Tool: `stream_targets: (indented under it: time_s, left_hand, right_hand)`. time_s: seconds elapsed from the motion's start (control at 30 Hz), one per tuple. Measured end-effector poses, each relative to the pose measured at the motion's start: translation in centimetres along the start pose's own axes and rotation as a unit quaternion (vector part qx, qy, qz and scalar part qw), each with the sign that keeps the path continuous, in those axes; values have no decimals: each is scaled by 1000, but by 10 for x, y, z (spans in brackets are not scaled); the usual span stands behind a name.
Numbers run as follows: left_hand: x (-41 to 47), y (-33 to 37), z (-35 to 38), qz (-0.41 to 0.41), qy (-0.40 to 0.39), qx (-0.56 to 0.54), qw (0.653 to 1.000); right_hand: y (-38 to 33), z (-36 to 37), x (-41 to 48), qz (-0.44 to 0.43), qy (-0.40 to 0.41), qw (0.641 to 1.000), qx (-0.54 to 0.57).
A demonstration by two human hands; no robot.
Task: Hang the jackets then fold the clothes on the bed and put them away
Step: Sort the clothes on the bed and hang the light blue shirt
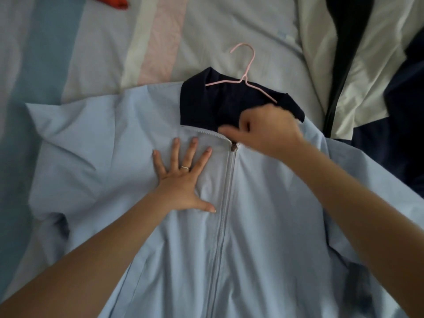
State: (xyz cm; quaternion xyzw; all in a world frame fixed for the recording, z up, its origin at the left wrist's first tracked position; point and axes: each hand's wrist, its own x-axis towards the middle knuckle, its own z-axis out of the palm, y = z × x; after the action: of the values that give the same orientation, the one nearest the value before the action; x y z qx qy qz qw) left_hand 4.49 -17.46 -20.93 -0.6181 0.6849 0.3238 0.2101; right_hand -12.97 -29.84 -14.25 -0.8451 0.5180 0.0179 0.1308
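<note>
Dim, cool, even light; soft shadows sit in folds of the jacket (263,226). The right hand (263,131) is motion-blurred, and the frame's edges bend outward.

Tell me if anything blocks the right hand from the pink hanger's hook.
Nothing visible does. The hook lies exposed on the bedsheet above the navy collar, and the right hand sits at that collar, just below it.

The jacket (263,203) is smooth, matt pale-blue woven cloth, and its collar (206,99) is a darker, softer knit. The thin hanger (246,65) on the collar looks smooth-coated. Right of the jacket, creased white cloth (367,65) has a faint sheen.
</note>
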Motion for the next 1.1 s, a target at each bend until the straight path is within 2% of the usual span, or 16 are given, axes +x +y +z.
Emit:
stream_targets:
  time_s: [0.07,0.1,0.13,0.2,0.23,0.27,0.37,0.47,0.57,0.63,0.73,0.83,0.93,1.0,1.03,1.1]
  left_hand:
    - [0,0,0,0,-1,-2,1000]
    - [0,-1,1,3,1,-3,1000]
    - [0,-1,1,5,2,-3,1000]
    - [1,-2,1,9,-1,-9,1000]
    - [2,-3,1,11,1,-10,1000]
    - [3,-4,1,16,6,-8,1000]
    - [8,-7,1,25,6,2,1000]
    - [0,-8,-2,30,-27,12,999]
    - [-26,5,-1,26,43,-29,998]
    - [-84,21,1,30,112,-103,988]
    - [-190,23,3,50,251,-190,948]
    - [-271,-4,-14,53,361,-214,906]
    - [-342,-12,-68,15,426,-254,868]
    - [-374,-10,-102,-3,473,-245,846]
    - [-389,-5,-118,1,483,-234,844]
    - [-409,4,-147,14,458,-223,861]
  right_hand:
    - [11,-15,32,102,73,992,29]
    - [22,-16,49,130,78,988,22]
    - [32,-15,64,145,38,989,8]
    - [39,-5,79,155,-106,982,7]
    - [40,4,82,151,-150,976,35]
    - [39,9,82,151,-157,974,55]
    - [15,-7,64,121,-103,982,103]
    - [-14,-50,23,103,-64,981,153]
    - [-43,-98,-33,43,-66,992,100]
    - [-64,-132,-79,33,-57,994,89]
    - [-87,-184,-141,89,-13,965,247]
    - [-99,-224,-202,111,18,940,322]
    - [-120,-285,-263,104,32,932,345]
    - [-130,-324,-295,91,80,926,357]
    - [-133,-343,-312,86,110,920,367]
    - [-134,-376,-341,76,137,906,393]
